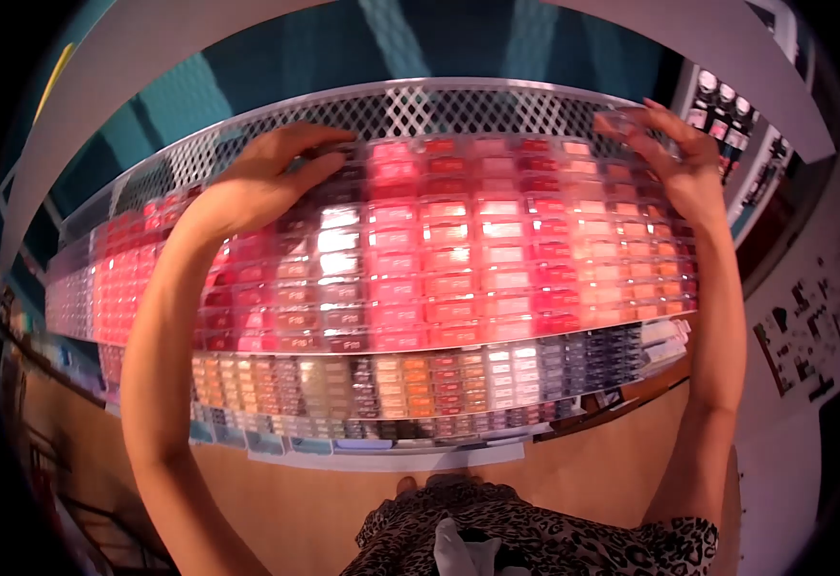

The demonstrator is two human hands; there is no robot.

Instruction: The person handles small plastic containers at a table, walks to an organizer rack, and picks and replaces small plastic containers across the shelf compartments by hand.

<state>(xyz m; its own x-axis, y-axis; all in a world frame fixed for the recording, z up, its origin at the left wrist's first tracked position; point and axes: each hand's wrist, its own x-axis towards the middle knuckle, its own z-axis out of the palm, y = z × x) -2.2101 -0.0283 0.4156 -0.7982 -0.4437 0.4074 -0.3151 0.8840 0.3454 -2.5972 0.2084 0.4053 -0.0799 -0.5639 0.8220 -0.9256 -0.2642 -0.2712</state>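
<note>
My left hand (pixel 266 178) reaches over the tiered display (pixel 420 348), its fingers and thumb curled together at the back end of a row of dark cases (pixel 351 173). What lies between those fingertips is too dark and blurred to make out. At the back right, my right hand (pixel 681 158) pinches a small clear case (pixel 621 123) above the rows. Between both hands stand columns of small clear-lidded makeup cases in pink (pixel 394 240), red (pixel 449 230) and peach (pixel 600 252). Some carry printed labels.
A metal mesh panel (pixel 408 110) runs along the display's back edge. Lower tiers hold orange cases (pixel 418 389) and dark blue cases (pixel 588 363). Shelves with round products (pixel 722 96) stand at the right. Wooden floor (pixel 295 509) shows below, near my feet.
</note>
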